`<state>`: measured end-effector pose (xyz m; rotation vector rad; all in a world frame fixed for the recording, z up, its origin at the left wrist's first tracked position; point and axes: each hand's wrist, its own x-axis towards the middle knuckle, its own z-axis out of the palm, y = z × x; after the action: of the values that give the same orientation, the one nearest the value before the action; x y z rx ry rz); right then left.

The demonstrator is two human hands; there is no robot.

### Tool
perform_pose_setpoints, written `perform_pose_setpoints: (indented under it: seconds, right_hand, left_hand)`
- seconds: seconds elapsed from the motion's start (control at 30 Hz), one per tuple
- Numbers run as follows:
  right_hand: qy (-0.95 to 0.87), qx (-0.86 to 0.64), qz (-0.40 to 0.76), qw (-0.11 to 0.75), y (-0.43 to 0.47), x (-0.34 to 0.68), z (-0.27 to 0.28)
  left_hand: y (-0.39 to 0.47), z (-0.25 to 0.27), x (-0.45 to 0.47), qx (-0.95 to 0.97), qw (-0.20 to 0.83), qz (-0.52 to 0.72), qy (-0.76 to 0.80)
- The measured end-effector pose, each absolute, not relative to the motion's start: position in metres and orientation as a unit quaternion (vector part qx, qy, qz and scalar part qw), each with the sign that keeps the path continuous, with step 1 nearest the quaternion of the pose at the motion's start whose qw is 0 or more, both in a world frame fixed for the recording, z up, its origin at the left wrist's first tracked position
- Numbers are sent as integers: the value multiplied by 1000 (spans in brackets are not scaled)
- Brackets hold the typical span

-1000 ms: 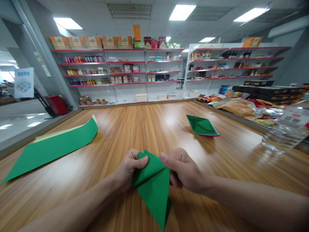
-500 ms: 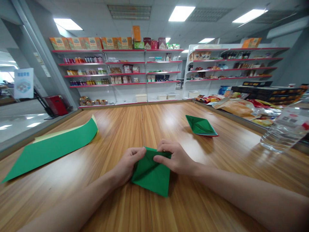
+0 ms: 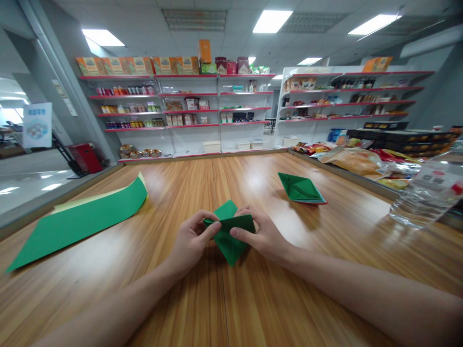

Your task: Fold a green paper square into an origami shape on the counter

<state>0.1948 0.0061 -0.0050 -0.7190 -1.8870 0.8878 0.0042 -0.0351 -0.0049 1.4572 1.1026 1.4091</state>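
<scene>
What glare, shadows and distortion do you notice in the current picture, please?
Head view: ceiling lights look blown out, pale glare marks the wooden table; head view again: the held green paper casts a soft shadow, and the bottle leans, probably wide-angle stretch.

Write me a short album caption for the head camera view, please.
Left hand and right hand hold a folded green paper at a wood-grain table, with stocked shelves beyond.

Green paper (image 3: 226, 237), creased, partly folded, pointed at near end, flap across middle, pinched in fingers (image 3: 210, 233).
</scene>
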Motion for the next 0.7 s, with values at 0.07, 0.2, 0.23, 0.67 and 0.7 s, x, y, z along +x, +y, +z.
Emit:
perform_pose_setpoints:
  seconds: [0.07,0.2,0.23,0.67,0.7]
  right_hand:
    - [-759,-277,342,479,6,194,-3]
    - [-743,-256,368,497,9,192,-2]
    - [-741,-258,370,498,9,191,-2]
    - [-734,-292,288,541,5,193,-1]
    - [-733,-290,282,547,5,193,0]
  left_hand:
    - [-37,-4,5,610,367,540,448]
    - [-40,-2,8,600,344,549,469]
    - [-40,-2,9,581,360,559,470]
    - [-38,0,11,518,409,611,437]
    - [-38,0,11,520,403,609,444]
